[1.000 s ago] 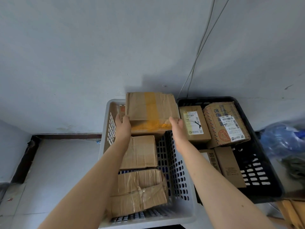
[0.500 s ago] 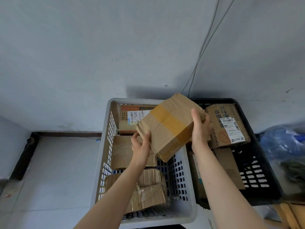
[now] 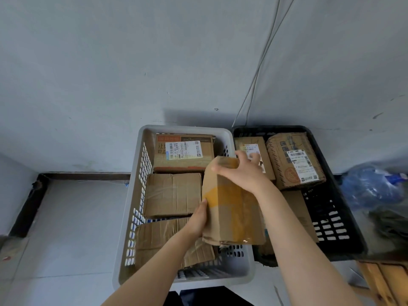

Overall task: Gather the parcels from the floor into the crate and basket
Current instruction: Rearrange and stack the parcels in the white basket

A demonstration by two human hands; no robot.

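I hold a brown cardboard parcel (image 3: 231,208) with a yellow tape stripe, standing on edge over the right side of the white basket (image 3: 134,195). My right hand (image 3: 240,171) grips its top end; my left hand (image 3: 198,217) presses its left side. Inside the basket lie a labelled box (image 3: 184,151) at the back, a plain box (image 3: 173,195) in the middle and a crumpled box (image 3: 159,239) at the front. The black crate (image 3: 344,217) to the right holds a slim labelled box (image 3: 254,149), a printed box (image 3: 294,160) and a flat parcel (image 3: 298,208).
Both containers stand against a pale wall with two thin cables (image 3: 262,62) running down it. A blue plastic bag (image 3: 371,186) lies right of the crate, and wooden slats (image 3: 384,281) show at the bottom right. Pale floor (image 3: 72,217) spreads left of the basket.
The taped parcel was lifted off the back of the basket, turned on edge and brought down over the basket's right side. My right hand shifted to its top end.
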